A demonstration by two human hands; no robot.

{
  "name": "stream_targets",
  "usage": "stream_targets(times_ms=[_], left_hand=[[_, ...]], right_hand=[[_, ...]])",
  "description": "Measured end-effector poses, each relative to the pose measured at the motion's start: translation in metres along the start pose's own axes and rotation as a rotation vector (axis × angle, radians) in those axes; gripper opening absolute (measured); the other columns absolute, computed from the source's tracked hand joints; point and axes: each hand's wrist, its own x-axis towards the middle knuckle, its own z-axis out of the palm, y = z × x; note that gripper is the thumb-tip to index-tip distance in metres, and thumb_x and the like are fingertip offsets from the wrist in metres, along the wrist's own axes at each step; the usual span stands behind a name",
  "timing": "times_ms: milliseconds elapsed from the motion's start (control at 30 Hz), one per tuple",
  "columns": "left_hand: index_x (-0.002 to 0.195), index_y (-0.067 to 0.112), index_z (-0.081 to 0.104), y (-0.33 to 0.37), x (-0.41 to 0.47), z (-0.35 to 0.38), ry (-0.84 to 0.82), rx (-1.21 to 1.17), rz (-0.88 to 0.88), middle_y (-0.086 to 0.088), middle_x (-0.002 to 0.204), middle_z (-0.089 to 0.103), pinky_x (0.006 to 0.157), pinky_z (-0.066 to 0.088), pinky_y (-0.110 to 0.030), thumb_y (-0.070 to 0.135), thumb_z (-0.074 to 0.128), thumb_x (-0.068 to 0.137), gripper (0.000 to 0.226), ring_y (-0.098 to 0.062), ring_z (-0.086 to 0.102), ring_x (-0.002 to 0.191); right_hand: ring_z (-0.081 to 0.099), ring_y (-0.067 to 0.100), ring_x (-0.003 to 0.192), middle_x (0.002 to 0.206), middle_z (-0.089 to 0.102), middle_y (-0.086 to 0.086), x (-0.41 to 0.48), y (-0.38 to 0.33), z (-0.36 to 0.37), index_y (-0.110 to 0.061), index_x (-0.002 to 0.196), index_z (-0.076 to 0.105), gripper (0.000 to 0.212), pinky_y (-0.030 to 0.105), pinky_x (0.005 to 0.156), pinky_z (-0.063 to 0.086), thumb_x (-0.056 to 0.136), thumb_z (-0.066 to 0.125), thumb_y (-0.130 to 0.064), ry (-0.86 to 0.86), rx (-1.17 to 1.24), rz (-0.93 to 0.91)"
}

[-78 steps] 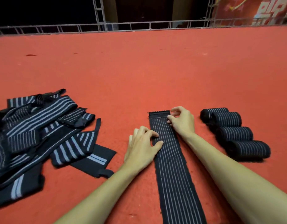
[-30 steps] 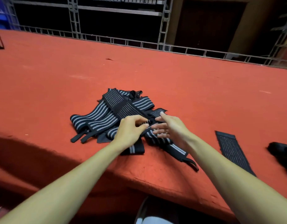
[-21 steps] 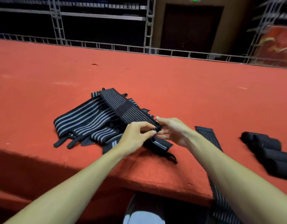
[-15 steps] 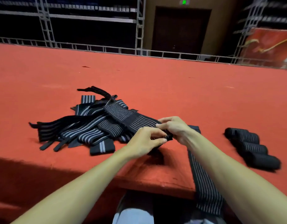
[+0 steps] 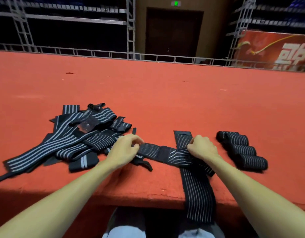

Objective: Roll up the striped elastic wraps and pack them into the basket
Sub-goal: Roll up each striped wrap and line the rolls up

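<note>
I am pinching a black, white-striped elastic wrap [image 5: 165, 154] in curled fingers of left hand [image 5: 126, 151] and right hand [image 5: 203, 149], across a second striped wrap [image 5: 198, 194] overhanging the red counter's [image 5: 165, 100] near edge; counter stretching wide beyond.

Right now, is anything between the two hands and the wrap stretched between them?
Nothing visible: left hand and right hand both grip the wrap. It lies across a flat wrap; no basket is in view.

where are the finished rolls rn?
Head view: the row of rolled black striped elastic wraps lies on the red table, right side, just right of the right hand, not touching it.
</note>
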Motion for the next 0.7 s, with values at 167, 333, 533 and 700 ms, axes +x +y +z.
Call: stream_targets(times_ms=[167, 333, 533, 700], left_hand=[[0.112, 0.020, 0.065, -0.040, 0.008, -0.003, 0.050, 0.191, -0.149, 0.000, 0.115, 0.056, 0.100, 0.038, -0.038, 0.013, 0.054, 0.085, 0.030, -0.019, 0.049, 0.115], [0.126, 0.013, 0.057, -0.070, 0.017, -0.002, -0.036, 0.208, -0.237, -0.005, 0.121, 0.052, 0.103, 0.036, -0.035, 0.017, 0.050, 0.090, 0.038, -0.022, 0.045, 0.120], [0.119, 0.019, 0.062, -0.085, 0.009, 0.015, 0.077, 0.182, -0.192, 0.006, 0.114, 0.051, 0.100, 0.030, -0.029, 0.026, 0.046, 0.094, 0.030, -0.015, 0.041, 0.113], [0.116, 0.024, 0.063, -0.090, 0.014, 0.017, 0.102, 0.114, -0.219, 0.011, 0.114, 0.053, 0.098, 0.027, -0.024, 0.020, 0.044, 0.092, 0.031, -0.011, 0.040, 0.113]], right_hand=[[0.054, 0.030, 0.114, 0.117, 0.061, 0.009, 0.005, -0.021, 0.015, -0.015, 0.105, 0.066, 0.029, 0.038, 0.093, 0.038, 0.081, 0.051, -0.022, 0.108, -0.284, -0.187], [0.051, 0.029, 0.115, 0.114, 0.057, 0.010, 0.010, -0.061, 0.041, -0.014, 0.107, 0.068, 0.030, 0.037, 0.098, 0.041, 0.083, 0.052, -0.016, 0.047, -0.117, -0.430], [0.058, 0.023, 0.105, 0.112, 0.067, 0.009, 0.018, -0.112, 0.070, -0.012, 0.105, 0.070, 0.023, 0.028, 0.089, 0.041, 0.091, 0.055, -0.023, -0.108, 0.152, -0.575], [0.051, 0.010, 0.083, 0.099, 0.061, 0.000, 0.021, -0.131, 0.089, -0.015, 0.107, 0.067, 0.033, 0.027, 0.077, 0.040, 0.086, 0.067, -0.040, -0.191, 0.217, -0.771]])
